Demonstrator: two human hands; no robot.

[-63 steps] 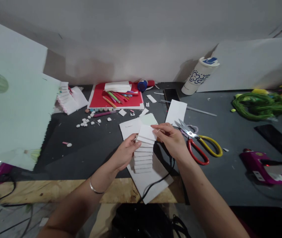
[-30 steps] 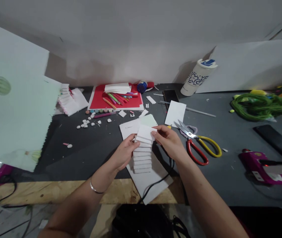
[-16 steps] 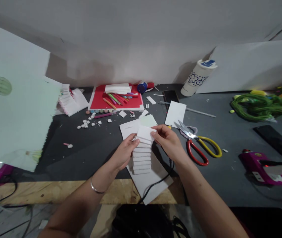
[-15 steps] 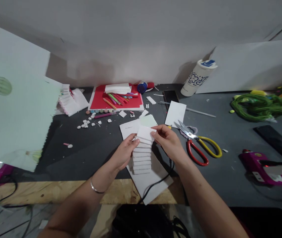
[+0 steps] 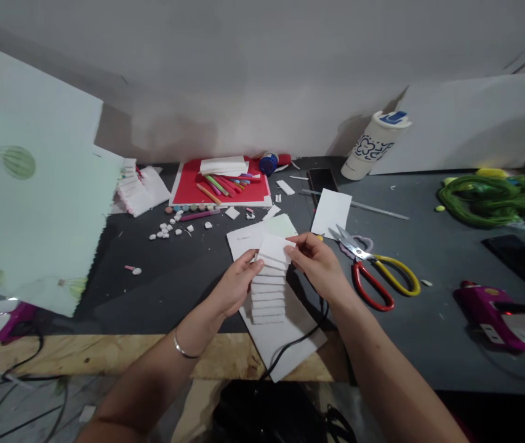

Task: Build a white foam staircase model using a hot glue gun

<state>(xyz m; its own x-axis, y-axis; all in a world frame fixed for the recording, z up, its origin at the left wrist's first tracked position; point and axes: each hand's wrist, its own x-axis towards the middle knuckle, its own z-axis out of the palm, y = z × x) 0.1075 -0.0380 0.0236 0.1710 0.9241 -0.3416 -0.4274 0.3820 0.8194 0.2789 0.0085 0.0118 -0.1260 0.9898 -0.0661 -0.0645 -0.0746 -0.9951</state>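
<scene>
Between my hands is a white strip of overlapping paper layers, stepped like a staircase, with its broad flat end uppermost. My left hand pinches its left edge near the top, thumb on the front face. At the upper right corner, my right hand grips the same strip between thumb and fingers. Beneath it a white sheet lies aslant and overhangs the table's front edge. Scissors with one red and one yellow handle lie partly open just right of my right hand.
A red sheet bears several coloured pens. White lumps lie to the left, and a white card behind the scissors. A tumbler stands by the wall. Green cord and a purple power socket are at right. A black cable crosses the sheet.
The whole view has shifted slightly, so things appear a little further right. Both hands keep the same grip on the paper strip.
</scene>
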